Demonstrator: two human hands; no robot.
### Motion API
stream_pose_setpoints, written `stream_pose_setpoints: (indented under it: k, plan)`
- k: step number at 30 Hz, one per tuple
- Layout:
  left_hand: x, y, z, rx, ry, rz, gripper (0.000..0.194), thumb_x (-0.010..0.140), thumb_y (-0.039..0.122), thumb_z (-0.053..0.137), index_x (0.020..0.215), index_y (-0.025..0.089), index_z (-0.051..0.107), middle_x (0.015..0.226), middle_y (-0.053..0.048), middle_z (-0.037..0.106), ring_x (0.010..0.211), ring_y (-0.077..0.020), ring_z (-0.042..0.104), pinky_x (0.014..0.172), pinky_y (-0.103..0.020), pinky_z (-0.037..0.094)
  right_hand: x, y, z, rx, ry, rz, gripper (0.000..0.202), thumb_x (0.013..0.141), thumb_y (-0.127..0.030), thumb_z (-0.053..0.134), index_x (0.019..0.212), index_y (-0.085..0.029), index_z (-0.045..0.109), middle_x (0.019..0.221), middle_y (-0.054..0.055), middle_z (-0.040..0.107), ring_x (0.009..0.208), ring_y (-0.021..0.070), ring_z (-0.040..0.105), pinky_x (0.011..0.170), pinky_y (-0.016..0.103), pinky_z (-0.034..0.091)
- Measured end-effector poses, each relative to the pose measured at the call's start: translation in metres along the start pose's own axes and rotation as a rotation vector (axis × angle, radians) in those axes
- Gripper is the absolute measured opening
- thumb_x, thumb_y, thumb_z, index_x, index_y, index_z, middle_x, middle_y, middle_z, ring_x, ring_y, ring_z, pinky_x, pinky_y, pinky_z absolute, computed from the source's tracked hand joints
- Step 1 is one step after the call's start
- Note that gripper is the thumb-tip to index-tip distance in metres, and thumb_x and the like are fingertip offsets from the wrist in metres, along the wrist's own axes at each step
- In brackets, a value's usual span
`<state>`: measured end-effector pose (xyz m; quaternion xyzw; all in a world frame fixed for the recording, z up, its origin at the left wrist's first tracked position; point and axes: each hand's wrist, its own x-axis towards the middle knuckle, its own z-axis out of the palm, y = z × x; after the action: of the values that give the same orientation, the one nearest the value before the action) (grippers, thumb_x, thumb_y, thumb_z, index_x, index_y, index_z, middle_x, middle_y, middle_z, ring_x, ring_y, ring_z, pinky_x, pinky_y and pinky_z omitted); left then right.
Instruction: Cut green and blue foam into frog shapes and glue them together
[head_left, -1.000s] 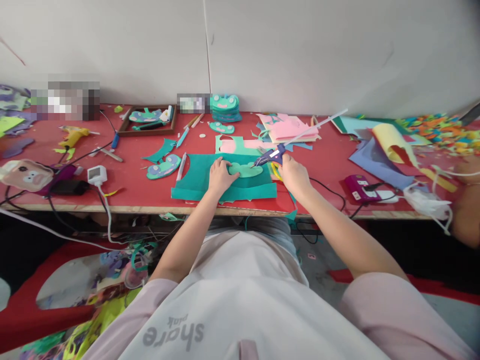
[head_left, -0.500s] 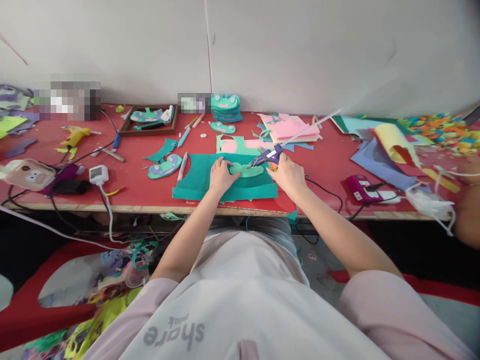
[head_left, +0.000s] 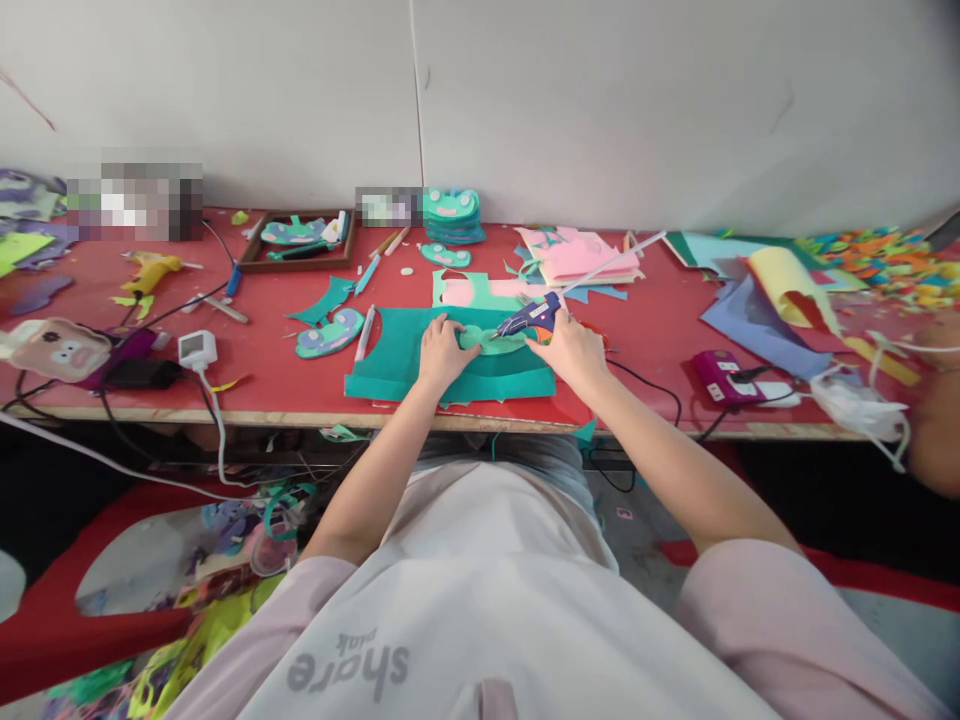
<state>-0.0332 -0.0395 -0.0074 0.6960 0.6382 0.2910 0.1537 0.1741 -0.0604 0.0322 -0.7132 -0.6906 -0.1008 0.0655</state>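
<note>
My right hand (head_left: 574,350) is wrapped round the handle of a dark blue glue gun (head_left: 529,318), its nozzle pointing left and down at a light green felt shape (head_left: 495,345). A long clear glue stick (head_left: 615,265) juts from the back of the gun. Under the shape lies a teal felt sheet (head_left: 390,345) with its near edge folded. My left hand (head_left: 444,350) rests on that sheet at the left end of the light green shape, thumb and fingers apart, pressing down. Whether the nozzle touches the felt cannot be made out.
Left of the sheet are a felt frog face (head_left: 330,335) and a white pen (head_left: 365,333). Behind stand a brown tray (head_left: 296,265) and a stack of frog faces (head_left: 452,215). Pink felt (head_left: 585,255), a purple power socket (head_left: 726,378) and a yellow glue gun (head_left: 152,270) lie farther out.
My right hand and the glue gun have shifted slightly left, the nozzle moving along the light green shape. The glue stick's far end is lower. My left hand stays in place.
</note>
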Motion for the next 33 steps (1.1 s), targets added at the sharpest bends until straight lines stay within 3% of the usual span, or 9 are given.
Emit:
stream_pose_setpoints:
  k: [16, 33]
  plan:
    - [0.001, -0.002, 0.002, 0.011, 0.000, 0.008, 0.033, 0.074, 0.035, 0.068, 0.099, 0.021, 0.053, 0.139, -0.015, 0.046, 0.136, -0.0261, 0.034, 0.111, -0.041, 0.029, 0.000, 0.006, -0.002, -0.045, -0.041, -0.062, 0.033, 0.089, -0.025, 0.042, 0.117, -0.008, 0.046, 0.096, 0.018, 0.066, 0.082, 0.0269, 0.065, 0.064, 0.031, 0.042]
    - [0.001, -0.002, 0.000, 0.016, -0.020, 0.009, 0.035, 0.074, 0.036, 0.067, 0.102, 0.020, 0.053, 0.139, -0.015, 0.045, 0.137, -0.0256, 0.033, 0.112, -0.039, 0.028, -0.002, 0.014, -0.001, -0.054, -0.051, -0.052, 0.032, 0.091, -0.028, 0.040, 0.117, -0.009, 0.046, 0.099, 0.018, 0.067, 0.081, 0.0260, 0.064, 0.064, 0.030, 0.041]
